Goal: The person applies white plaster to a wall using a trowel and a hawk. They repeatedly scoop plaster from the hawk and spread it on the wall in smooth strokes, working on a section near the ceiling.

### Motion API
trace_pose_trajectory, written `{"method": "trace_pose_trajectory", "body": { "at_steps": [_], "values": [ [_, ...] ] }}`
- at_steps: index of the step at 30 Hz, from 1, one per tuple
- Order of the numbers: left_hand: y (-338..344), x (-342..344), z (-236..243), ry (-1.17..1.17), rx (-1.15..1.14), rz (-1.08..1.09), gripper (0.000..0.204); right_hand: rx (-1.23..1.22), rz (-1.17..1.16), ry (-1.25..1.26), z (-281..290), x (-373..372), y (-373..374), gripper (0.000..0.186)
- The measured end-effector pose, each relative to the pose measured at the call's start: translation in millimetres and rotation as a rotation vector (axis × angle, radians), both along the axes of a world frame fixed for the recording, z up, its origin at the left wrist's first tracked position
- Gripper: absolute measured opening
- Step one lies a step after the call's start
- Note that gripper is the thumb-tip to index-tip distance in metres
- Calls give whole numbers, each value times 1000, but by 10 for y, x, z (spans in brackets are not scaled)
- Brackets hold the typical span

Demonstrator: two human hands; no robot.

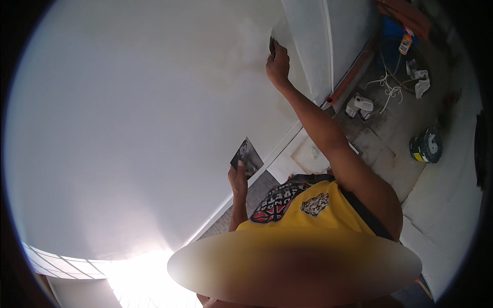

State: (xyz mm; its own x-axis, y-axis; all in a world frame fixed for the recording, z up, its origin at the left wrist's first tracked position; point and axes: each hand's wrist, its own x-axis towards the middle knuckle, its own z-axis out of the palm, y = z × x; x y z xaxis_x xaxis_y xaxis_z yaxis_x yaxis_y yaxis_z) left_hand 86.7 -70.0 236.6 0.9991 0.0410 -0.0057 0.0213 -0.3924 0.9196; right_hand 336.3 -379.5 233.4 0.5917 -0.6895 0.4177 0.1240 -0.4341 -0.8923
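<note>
My right hand (278,66) reaches far up the pale wall (128,113). Its fingers are wrapped round a putty knife (272,46) with a dark handle, held at the wall near the corner; the blade is hard to make out. Lower down, close to my body, my left hand (238,179) grips the edge of a flat, square metal plate (249,156). Grey and whitish smears cover the plate's face. Around the right hand, the wall has faint yellowish, patchy areas.
On the floor to the right stand a dark bucket (426,146), white jugs (360,106) and a white scrolled metal stand (391,88). Farther back are an orange-labelled bottle (405,43) and a hose (384,57). A reddish-brown pipe (354,69) runs along the wall corner.
</note>
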Motion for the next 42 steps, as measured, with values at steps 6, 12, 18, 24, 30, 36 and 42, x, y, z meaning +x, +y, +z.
{"method": "trace_pose_trajectory", "body": {
  "at_steps": [6,12,18,24,30,36,42],
  "values": [
    [264,-125,-152,6,-195,27,30,366,-10,-94,2,-73,-490,40],
    [344,-79,-184,44,-192,24,30,-4,2,-132,-88,-33,-398,47],
    [206,-119,-1,-23,-220,-7,24,197,-109,-23,-441,76,-330,41],
    [120,-205,128,-46,-259,57,23,11,-152,-93,-567,221,-348,47],
    [108,-271,118,16,-321,63,22,120,-167,-208,-776,80,-87,45],
    [163,-248,107,81,-320,16,36,-16,-14,-27,-827,35,281,61],
    [156,-186,128,120,-273,30,38,543,-180,324,-1073,-80,412,45]
  ]
}}
